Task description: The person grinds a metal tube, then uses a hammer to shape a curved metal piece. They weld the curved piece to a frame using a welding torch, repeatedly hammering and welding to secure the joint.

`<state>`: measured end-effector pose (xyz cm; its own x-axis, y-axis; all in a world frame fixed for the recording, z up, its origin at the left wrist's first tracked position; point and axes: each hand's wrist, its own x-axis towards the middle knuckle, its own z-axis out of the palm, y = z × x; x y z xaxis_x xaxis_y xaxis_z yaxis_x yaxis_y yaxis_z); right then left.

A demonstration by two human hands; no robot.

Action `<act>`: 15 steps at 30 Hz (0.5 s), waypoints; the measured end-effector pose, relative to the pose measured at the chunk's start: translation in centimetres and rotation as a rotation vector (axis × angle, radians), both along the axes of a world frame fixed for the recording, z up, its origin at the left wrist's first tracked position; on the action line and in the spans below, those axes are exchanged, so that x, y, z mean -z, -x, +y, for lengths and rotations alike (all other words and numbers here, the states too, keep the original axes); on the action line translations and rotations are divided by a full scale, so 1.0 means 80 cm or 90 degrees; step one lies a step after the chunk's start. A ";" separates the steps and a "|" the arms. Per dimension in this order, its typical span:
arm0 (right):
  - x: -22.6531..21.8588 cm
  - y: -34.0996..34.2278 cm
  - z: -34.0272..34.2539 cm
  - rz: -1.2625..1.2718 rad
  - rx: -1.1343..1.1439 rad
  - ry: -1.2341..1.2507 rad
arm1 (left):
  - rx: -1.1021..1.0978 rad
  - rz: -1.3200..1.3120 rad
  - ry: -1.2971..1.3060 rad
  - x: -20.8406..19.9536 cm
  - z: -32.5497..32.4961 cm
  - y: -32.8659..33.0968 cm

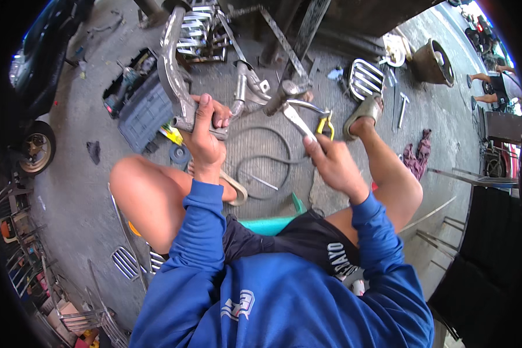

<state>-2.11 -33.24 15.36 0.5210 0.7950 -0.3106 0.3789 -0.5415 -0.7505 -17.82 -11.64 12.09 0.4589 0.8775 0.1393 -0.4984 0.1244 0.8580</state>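
1. Left hand (206, 136): grip fully closed around the lower end of a curved grey metal bracket (173, 69), fingers wrapped over its edge.
2. Right hand (333, 165): grip closed on the handles of yellow-handled pliers (307, 119); their nose sits at a small metal fitting (284, 93) between the hands.
3. Location: bracket held in the air above the concrete floor (75, 191), in front of the knees; open tool case (136, 98) lies beside it on the floor.
4. Orientation: bracket's long axis runs from the left hand up and away, bowing slightly left. Pliers point up-left toward the fitting.
5. Risk (judgement): the pliers' nose could slip off the fitting under a squeeze and jab the left fingers nearby; the long free end of the bracket could swing if the one-handed hold loosens.
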 end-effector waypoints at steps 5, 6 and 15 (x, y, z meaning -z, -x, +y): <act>-0.037 -0.047 0.044 -0.223 -0.218 0.140 | 0.027 0.006 0.045 0.035 -0.004 -0.001; -0.046 -0.057 0.059 -0.266 -0.271 0.156 | 0.032 0.029 0.038 0.036 -0.005 -0.004; -0.049 -0.080 0.154 -0.257 -0.451 0.249 | 0.051 0.058 0.062 0.038 0.025 -0.006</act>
